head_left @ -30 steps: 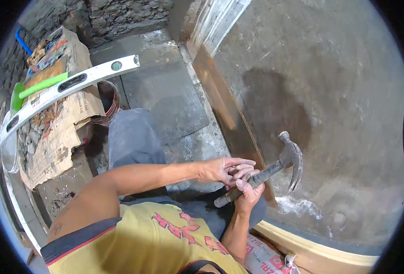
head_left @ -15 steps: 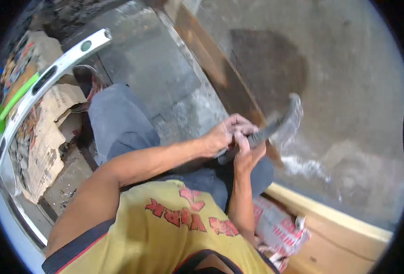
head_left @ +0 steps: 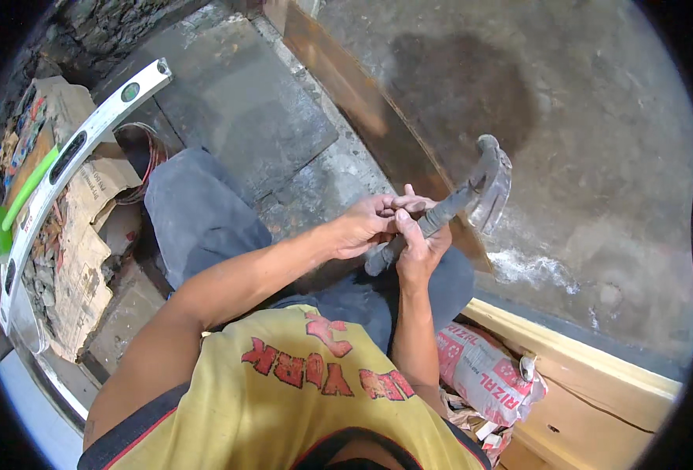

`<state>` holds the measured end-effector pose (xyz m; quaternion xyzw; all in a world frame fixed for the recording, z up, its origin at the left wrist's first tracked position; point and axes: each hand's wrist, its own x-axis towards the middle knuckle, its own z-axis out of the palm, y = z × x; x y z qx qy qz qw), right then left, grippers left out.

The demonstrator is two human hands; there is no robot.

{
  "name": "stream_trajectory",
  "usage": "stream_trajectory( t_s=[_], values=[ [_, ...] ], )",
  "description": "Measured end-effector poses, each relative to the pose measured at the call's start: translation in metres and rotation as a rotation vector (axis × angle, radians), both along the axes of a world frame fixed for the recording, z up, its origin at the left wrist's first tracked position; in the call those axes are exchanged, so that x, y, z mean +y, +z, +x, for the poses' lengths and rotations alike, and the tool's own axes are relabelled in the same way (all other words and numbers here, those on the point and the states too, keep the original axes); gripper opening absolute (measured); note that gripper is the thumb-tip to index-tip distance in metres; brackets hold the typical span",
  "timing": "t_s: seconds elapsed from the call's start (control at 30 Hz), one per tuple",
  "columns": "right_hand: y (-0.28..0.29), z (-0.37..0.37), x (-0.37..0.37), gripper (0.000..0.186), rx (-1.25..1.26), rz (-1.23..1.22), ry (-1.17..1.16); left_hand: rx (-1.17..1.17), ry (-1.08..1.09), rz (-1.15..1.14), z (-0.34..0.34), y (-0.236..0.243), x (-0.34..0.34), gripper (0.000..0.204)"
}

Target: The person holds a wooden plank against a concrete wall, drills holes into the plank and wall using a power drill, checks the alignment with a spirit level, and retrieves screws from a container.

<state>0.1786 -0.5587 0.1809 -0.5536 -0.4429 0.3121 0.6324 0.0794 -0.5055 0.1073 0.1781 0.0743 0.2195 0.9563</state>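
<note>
A claw hammer with a grey wrapped handle lies slantwise across my right hand. The palm and thumb close round the handle, with the metal head out to the right and the butt end down to the left. My left hand meets the right hand's fingertips just left of the handle. Its thumb and fingers are pinched together, and what they hold, if anything, is too small to make out. Both hands are above my knees, and the fingers look dusty.
On the left, a long spirit level leans by a green-handled tool and torn cardboard. A wooden board stands along the grey slabs. At lower right are a cement bag and a pale wooden beam.
The hammer has turned in my right hand, its head swinging a little up and left. My left hand has drawn slightly left, still pinching at the right fingertips.
</note>
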Motion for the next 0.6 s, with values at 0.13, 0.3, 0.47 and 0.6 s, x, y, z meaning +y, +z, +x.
stream_trajectory(
  t_s=[0.13,0.3,0.47,0.6],
  values=[
    [0.000,0.007,-0.008,0.022,0.056,0.020,-0.010,0.138,0.062,0.213,0.012,0.003,-0.008,0.050],
    [-0.001,0.014,-0.012,0.024,-0.061,0.042,-0.049,0.359,0.344,0.673,0.027,0.015,-0.016,0.030],
    [0.003,0.014,-0.004,0.026,-0.106,0.124,-0.111,0.162,0.426,0.658,0.044,0.015,-0.016,0.029],
    [0.018,0.021,-0.011,0.029,-0.074,0.110,-0.205,0.532,0.458,0.684,0.037,0.003,0.015,0.018]
  ],
)
